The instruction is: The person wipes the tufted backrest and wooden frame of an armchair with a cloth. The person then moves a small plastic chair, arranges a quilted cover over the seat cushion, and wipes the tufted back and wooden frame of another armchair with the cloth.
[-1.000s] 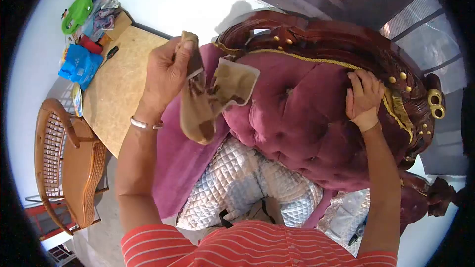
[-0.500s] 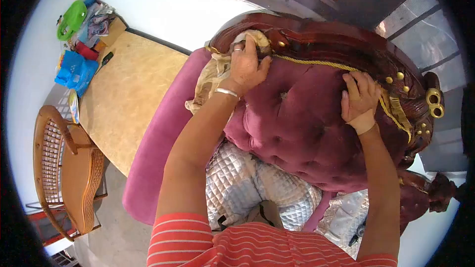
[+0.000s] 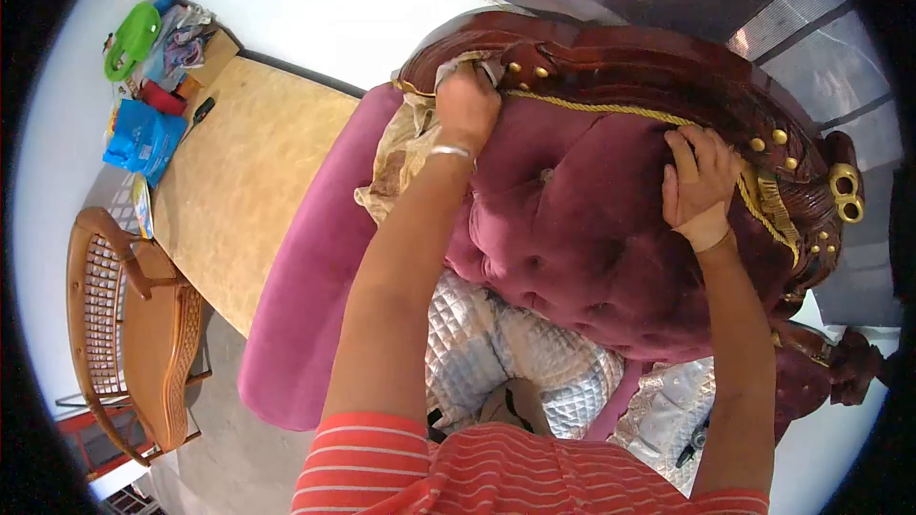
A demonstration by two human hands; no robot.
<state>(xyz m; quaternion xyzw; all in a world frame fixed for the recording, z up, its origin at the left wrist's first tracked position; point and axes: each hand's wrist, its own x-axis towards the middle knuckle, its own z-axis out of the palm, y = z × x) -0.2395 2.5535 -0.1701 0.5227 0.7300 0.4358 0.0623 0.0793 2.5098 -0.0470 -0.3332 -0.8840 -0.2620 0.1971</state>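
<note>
A tufted burgundy sofa back [image 3: 582,191] with a carved, dark wooden frame [image 3: 649,62] fills the middle of my view. Yellow rope trim [image 3: 596,108] runs along the seam between fabric and wood. My left hand [image 3: 468,107], a bangle at its wrist, is closed on a beige cloth [image 3: 405,151] and presses part of it to the frame's left end. The rest of the cloth hangs down over the upholstery. My right hand [image 3: 698,179] lies on the fabric by the right side of the trim, fingers stretched out and holding nothing.
A pink padded armrest [image 3: 320,267] borders a tan table [image 3: 262,133]. On and beside the table are a blue bag [image 3: 143,138], a green plastic item [image 3: 134,41] and a black-handled object [image 3: 202,112]. A wooden chair [image 3: 138,324] stands lower left; a quilted cover [image 3: 477,334] lies below the back.
My left hand has shifted slightly up along the frame with the cloth, its fingers more curled, uncovering a second gold stud. The right hand stays in about the same place.
</note>
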